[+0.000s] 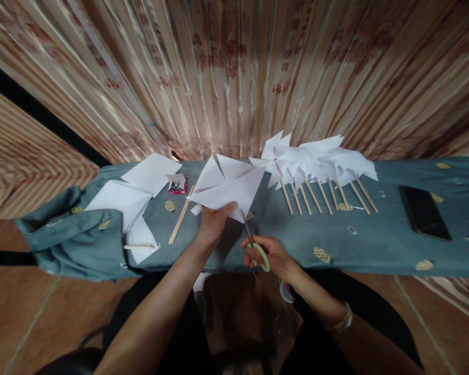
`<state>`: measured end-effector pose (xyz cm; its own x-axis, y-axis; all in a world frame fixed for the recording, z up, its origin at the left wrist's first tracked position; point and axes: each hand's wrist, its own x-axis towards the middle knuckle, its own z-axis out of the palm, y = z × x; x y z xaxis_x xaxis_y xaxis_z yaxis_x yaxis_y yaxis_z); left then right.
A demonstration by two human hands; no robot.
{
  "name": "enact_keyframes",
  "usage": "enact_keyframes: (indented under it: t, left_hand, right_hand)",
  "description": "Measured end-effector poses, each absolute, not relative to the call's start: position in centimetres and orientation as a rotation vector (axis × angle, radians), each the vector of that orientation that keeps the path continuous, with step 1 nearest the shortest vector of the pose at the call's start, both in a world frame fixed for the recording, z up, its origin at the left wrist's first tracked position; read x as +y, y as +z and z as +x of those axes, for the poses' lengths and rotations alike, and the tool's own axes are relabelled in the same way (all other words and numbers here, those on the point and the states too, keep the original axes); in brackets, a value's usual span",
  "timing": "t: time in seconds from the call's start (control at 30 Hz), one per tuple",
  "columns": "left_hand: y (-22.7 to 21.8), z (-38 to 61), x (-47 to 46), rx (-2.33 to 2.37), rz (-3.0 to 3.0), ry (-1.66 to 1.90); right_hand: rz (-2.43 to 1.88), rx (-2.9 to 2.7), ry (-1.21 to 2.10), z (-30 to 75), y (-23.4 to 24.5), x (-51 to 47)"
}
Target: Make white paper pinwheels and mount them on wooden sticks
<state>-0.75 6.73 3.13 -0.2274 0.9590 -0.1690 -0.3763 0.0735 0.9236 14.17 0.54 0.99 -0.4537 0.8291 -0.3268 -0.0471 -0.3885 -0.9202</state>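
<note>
My left hand [213,224] pinches the lower edge of a white paper square [226,185] with cut, lifted corners, holding it up over the table. My right hand [271,255] grips green-handled scissors [256,245], blades pointing up into the paper's lower right edge. Both hands hover at the near edge of a table covered in grey-blue cloth [375,239].
Several finished white paper pinwheels on wooden sticks [316,166] lie in a row to the right. A black phone [424,212] lies further right. Sheets of white paper [128,198], a loose wooden stick [181,216] and a small pink box of pins [177,185] lie left. A striped curtain hangs behind.
</note>
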Motion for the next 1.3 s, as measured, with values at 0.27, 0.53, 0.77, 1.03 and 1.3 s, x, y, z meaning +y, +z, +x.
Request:
enact_keyframes:
  t: [0.27,0.53,0.77,1.03,1.3]
  left_hand:
    - [2.91,-0.75,6.68,1.177,0.732,1.436]
    - [3.18,-0.69,6.51,1.195,0.714,1.424]
    - [3.08,-0.73,6.54,1.186,0.746,1.438]
    - [3.20,-0.73,6.49,1.193,0.739,1.425]
    - [3.08,-0.78,6.54,1.189,0.722,1.426]
  right_hand:
    - [-1.132,-1.185,1.927,14.19,1.04,0.52]
    - [-1.153,-1.163,1.931,14.07,1.34,0.58]
    - [-1.153,-1.155,1.919,14.06,1.47,0.55]
    - [-1.157,-1.153,1.914,13.99,1.42,0.54]
    - [-1.154,-1.171,1.902,14.00,1.14,0.48]
